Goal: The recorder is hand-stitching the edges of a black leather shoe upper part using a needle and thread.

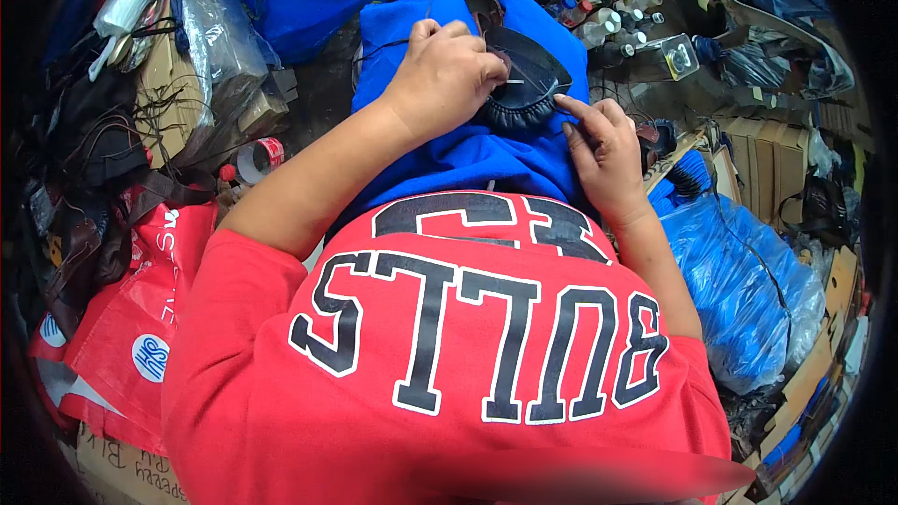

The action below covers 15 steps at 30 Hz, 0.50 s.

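Note:
A black shoe upper [520, 84] with a gathered, puckered toe rests on the blue cloth [449, 154] over my lap. My left hand [444, 75] is closed at the left side of the upper, its thumb and fingers pinched together. A thin pale sliver shows beside those fingertips, over the upper; I cannot tell what it is or whether it is in the pinch. On the right, my right hand [605, 145] has its index finger stretched toward the upper's right edge. Its thumb stands apart below, and nothing is visibly held there.
Several plastic bottles [622, 14] stand at the far right. A blue plastic bag [734, 290] and a cardboard box [767, 164] lie to the right. On the left are a red bag [140, 318], a capped bottle [257, 161] and plastic-wrapped cardboard [173, 98]. A blue bag [299, 14] lies ahead.

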Motion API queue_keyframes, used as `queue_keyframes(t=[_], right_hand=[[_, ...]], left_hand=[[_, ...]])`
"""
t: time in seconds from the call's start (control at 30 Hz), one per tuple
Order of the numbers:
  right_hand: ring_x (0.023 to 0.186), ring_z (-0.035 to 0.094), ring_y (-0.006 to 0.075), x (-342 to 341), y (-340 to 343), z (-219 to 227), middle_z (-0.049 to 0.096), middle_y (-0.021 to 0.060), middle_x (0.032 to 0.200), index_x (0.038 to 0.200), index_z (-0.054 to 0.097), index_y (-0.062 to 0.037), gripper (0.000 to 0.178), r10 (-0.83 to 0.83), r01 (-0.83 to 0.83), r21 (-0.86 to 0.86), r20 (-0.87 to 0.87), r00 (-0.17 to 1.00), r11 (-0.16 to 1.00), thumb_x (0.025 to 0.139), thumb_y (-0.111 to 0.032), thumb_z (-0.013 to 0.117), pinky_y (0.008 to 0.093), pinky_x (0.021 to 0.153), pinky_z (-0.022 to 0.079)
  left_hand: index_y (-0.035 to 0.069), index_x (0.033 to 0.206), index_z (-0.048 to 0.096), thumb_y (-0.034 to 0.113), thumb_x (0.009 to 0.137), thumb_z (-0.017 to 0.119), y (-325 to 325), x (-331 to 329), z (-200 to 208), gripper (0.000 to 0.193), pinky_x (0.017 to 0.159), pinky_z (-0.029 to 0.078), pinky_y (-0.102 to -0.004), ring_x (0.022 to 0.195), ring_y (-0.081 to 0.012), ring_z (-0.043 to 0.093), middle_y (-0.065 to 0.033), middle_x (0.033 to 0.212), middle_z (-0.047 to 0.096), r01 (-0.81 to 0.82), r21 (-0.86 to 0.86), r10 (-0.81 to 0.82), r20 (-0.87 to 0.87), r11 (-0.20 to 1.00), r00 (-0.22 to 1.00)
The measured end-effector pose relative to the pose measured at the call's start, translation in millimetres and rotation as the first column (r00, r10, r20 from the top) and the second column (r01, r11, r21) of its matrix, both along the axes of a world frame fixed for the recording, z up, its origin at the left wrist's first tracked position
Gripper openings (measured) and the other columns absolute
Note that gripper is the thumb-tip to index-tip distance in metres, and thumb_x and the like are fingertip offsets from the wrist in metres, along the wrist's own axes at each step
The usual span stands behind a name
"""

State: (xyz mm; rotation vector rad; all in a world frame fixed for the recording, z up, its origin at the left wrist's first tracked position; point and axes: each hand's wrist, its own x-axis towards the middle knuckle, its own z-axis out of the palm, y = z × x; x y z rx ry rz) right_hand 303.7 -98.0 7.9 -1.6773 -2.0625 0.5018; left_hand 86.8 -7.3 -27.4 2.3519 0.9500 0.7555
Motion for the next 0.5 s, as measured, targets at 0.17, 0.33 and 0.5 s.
queue_keyframes(t=[0.17,0.33,0.5], right_hand=[[0.078,0.051,0.0166,17.4,12.1,-6.2,0.05,0.0043,0.083,0.108,0.066,-0.0114,0.027,-0.09,-0.007,-0.256,-0.367,0.926,0.967,0.083,-0.004,0.06,0.0264,0.074,0.04],[0.084,0.047,0.0123,29.3,25.0,-8.2,0.048,0.0008,0.085,0.106,0.067,-0.0101,0.025,-0.092,-0.094,-0.376,-0.45,0.888,0.922,0.086,-0.001,0.055,0.0232,0.078,0.038],[0.085,0.046,0.0121,30.5,29.6,-5.8,0.047,0.0001,0.086,0.104,0.068,-0.01,0.023,-0.12,-0.096,-0.431,-0.448,0.886,0.897,0.086,-0.002,0.056,0.023,0.079,0.037]], left_hand=[[0.017,0.086,0.073,0.008,0.07,0.073,15.2,9.1,-8.7,0.018,0.071,0.042,-0.0335,0.08,-0.0228,0.054,-0.0059,0.076,0.058,0.074,-0.024,-0.07,0.145,0.997,0.987],[0.02,0.088,0.074,0.007,0.071,0.072,21.2,13.0,-14.8,0.022,0.071,0.042,-0.0335,0.079,-0.0223,0.049,-0.0035,0.073,0.051,0.138,-0.1,-0.125,0.122,0.985,0.985],[0.02,0.088,0.074,0.008,0.071,0.072,21.7,12.9,-14.1,0.02,0.07,0.041,-0.0338,0.078,-0.0218,0.049,-0.0032,0.072,0.051,0.146,-0.089,-0.136,0.11,0.985,0.985]])
